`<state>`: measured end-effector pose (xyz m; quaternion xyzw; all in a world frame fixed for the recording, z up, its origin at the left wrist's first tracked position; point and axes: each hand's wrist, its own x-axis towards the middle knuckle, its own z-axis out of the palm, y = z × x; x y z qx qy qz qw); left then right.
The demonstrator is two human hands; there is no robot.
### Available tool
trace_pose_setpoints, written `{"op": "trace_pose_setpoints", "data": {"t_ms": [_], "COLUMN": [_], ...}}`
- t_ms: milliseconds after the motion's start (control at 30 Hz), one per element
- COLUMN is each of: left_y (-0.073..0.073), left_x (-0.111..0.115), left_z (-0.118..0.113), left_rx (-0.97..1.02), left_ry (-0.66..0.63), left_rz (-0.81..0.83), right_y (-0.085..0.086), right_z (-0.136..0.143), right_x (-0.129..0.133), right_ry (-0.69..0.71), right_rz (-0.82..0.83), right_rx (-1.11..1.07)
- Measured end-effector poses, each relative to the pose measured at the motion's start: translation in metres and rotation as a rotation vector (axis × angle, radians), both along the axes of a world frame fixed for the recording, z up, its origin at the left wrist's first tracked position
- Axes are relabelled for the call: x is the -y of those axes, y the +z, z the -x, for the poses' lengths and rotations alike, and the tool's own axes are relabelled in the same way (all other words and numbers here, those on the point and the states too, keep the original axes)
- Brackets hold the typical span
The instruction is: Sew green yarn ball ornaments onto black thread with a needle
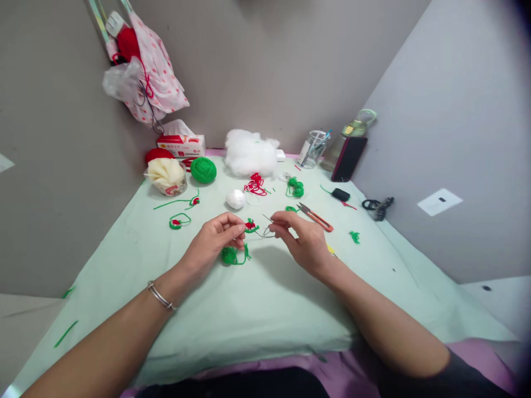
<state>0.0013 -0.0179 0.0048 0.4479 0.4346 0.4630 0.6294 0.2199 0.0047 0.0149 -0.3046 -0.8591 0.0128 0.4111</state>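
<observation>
Between thumb and fingers, my left hand pinches a small red and green crocheted piece. My right hand is closed on a thin needle, whose tip points up and left. A dark thread loops from the crocheted piece to my right fingers. The two hands are apart, a short distance from each other above the cloth. Just below my left hand lies a small green crocheted ball with green yarn ends.
Orange-handled snips lie beyond my right hand. A white yarn ball, green yarn ball, white stuffing and red yarn tangle are farther back. A phone leans against a bottle at the back right.
</observation>
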Motion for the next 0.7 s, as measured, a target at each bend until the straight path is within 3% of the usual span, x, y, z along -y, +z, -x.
{"op": "trace_pose_setpoints", "data": {"t_ms": [200, 367, 700], "left_y": [-0.003, -0.0021, -0.0017], "left_x": [0.0, 0.0003, -0.0002], "left_z": [0.0, 0.0007, 0.0012], "left_rx": [-0.093, -0.126, -0.145], "left_ry": [0.016, 0.031, 0.054], "left_rz": [-0.05, -0.062, -0.067], "right_y": [0.0046, -0.0011, 0.0013], "right_z": [0.0016, 0.0013, 0.002], "right_x": [0.0032, 0.0015, 0.0035], "right_ry": [-0.056, 0.023, 0.02], "right_rz": [-0.028, 0.001, -0.026], "right_rx": [0.059, 0.079, 0.165]}}
